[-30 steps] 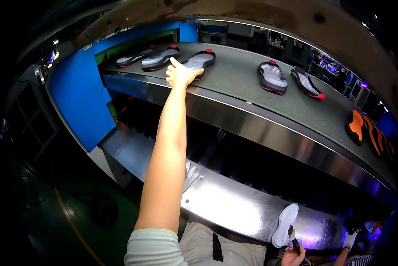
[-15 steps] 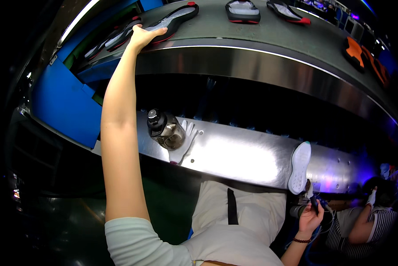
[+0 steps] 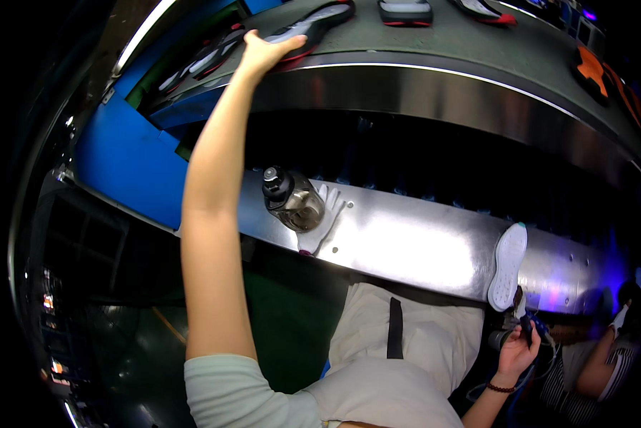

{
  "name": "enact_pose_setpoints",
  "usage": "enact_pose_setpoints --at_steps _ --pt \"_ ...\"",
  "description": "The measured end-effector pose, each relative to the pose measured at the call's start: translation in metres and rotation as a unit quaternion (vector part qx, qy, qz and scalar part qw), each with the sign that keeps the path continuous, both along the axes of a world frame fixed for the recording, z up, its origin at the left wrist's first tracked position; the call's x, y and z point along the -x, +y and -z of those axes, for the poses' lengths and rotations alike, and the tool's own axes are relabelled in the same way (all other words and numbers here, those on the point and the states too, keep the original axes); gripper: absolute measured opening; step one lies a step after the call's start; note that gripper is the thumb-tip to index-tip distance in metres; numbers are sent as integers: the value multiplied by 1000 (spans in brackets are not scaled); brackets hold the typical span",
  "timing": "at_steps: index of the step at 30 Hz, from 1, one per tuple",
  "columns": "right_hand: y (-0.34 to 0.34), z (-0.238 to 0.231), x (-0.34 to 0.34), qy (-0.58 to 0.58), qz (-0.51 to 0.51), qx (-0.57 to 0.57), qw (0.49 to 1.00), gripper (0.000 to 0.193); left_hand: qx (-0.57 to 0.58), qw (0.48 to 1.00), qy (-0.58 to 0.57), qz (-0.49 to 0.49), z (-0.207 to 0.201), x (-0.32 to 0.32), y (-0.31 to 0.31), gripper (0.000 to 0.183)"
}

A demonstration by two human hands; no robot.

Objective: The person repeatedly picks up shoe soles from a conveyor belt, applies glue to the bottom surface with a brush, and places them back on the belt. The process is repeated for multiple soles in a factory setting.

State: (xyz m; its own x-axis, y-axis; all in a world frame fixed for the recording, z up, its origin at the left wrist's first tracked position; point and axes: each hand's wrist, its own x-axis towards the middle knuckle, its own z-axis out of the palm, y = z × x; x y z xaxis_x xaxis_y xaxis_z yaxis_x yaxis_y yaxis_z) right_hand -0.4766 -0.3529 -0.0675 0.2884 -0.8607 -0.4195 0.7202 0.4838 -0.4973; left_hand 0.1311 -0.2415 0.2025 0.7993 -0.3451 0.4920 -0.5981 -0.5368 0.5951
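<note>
My left arm reaches far forward over the belt. There my left hand spans a black shoe sole with a grey inside and red lower edge, thumb on one side and fingers on the other. Low on the right, my right hand is closed around what looks like a small brush with a dark handle and brownish tip pointing up. Just above that tip, a white shoe sole lies on the metal shelf.
More soles rest on the green belt: black ones at left, another farther along, orange-black ones at right. A dark bottle stands by a pale glove. A co-worker's gloved hand is at far right.
The whole view has shifted, carrying most things rightward. My left hand and the black sole under it have slid slightly to the right along the belt. My right hand keeps its hold.
</note>
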Motion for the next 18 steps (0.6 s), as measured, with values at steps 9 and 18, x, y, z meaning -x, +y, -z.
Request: enact_pose_setpoints --at_steps 9,18 --pt "-27 8 -4 -66 -116 22 991 36 45 980 -65 -185 19 64 -60 93" --pt "-24 -44 -46 59 -215 115 968 48 53 982 -27 -177 17 67 -62 100"
